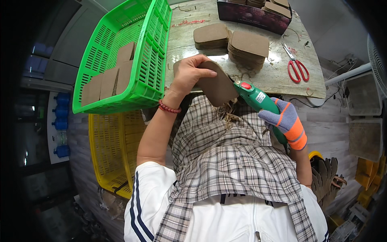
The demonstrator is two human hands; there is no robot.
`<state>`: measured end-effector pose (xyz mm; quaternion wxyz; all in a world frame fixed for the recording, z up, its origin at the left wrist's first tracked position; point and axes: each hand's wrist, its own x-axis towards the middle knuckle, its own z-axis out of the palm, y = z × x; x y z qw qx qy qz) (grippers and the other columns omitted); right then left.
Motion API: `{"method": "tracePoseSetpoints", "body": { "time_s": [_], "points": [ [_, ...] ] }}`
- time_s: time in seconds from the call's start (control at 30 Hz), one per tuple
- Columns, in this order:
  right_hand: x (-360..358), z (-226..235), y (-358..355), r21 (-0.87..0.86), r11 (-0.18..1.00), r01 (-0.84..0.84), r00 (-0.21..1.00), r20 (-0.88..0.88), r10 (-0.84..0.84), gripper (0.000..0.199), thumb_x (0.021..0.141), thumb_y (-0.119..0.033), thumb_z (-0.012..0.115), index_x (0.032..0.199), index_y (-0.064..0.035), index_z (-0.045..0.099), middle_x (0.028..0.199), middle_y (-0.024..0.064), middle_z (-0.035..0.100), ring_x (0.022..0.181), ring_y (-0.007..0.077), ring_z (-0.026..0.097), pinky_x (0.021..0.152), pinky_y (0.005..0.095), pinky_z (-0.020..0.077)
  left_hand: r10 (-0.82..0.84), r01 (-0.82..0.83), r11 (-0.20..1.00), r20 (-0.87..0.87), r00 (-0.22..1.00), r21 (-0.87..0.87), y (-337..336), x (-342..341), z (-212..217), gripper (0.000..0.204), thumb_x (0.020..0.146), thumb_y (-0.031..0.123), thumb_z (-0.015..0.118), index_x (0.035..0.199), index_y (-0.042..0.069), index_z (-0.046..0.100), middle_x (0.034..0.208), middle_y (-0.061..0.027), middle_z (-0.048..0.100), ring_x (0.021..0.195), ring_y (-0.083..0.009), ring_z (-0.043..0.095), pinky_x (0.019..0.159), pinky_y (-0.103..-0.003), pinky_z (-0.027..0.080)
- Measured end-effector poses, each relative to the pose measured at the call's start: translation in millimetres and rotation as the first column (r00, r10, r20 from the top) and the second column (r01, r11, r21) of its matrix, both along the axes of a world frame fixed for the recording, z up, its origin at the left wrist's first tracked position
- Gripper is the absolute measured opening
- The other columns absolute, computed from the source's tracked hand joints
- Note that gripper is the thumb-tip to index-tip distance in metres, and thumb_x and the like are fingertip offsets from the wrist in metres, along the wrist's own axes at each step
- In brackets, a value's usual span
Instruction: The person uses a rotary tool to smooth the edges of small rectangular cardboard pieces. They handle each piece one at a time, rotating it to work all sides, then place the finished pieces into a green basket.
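Head view, looking down over a checked apron. On the green power tool, a small pale label on the top of the body, just behind a red button; print too small to tell. At the far edge of the wooden table, a dark purple cardboard box with a faint printed pattern, holding more brown pads stacked on edge.

Left, tilted against the table edge: a green slotted plastic basket with several flat brown pieces leaning in a row inside. Below it, a yellow slotted basket, its contents hidden.

Bare left hand, red bead bracelet at the wrist, closed around the upper edge of a brown rounded cardboard-like pad, thumb along its top, held tilted over the near table edge. Right hand, in a grey and orange knit glove, wrapped tight round the tool's handle, tool tip touching the pad's right edge. Loose brown fibres hanging just under the pad.

On the table beyond: two stacks of the same brown pads, side by side and touching. Red-handled scissors to the right, lying shut, well apart from the stacks.
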<state>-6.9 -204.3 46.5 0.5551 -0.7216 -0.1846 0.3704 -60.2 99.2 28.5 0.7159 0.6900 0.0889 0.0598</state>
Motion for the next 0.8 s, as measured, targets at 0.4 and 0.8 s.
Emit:
{"method": "tracePoseSetpoints", "body": {
  "time_s": [0.4, 0.8],
  "points": [
    [2.5, -1.2, 5.2, -0.005, 0.999, -0.033, 0.999, 0.008, 0.033, 0.035, 0.077, -0.023, 0.076, 0.100, -0.0008, 0.063, 0.068, -0.0026, 0.058, 0.055, 0.0024, 0.049, 0.049, 0.0185, 0.0396, -0.299, 0.335, 0.929, -0.219, 0.929, 0.155, -26.5, 7.9, 8.8, 0.044, 0.068, -0.010, 0.069, 0.110, -0.001, 0.058, 0.083, -0.0035, 0.064, 0.075, -0.0075, 0.060, 0.070, -0.021, 0.048],
    [13.6, -19.6, 3.6, 0.051, 0.996, 0.079, 0.997, 0.007, -0.080, 0.037, 0.077, -0.022, 0.075, 0.101, 0.0016, 0.061, 0.067, -0.0004, 0.059, 0.057, 0.0048, 0.051, 0.052, 0.0206, 0.0407, 0.497, -0.496, 0.867, -0.003, 0.868, 0.048, 70.8, -7.6, -51.7, 0.040, 0.078, -0.009, 0.059, 0.117, -0.001, 0.056, 0.105, -0.0110, 0.064, 0.092, -0.0163, 0.061, 0.081, -0.029, 0.051]
  ]
}}
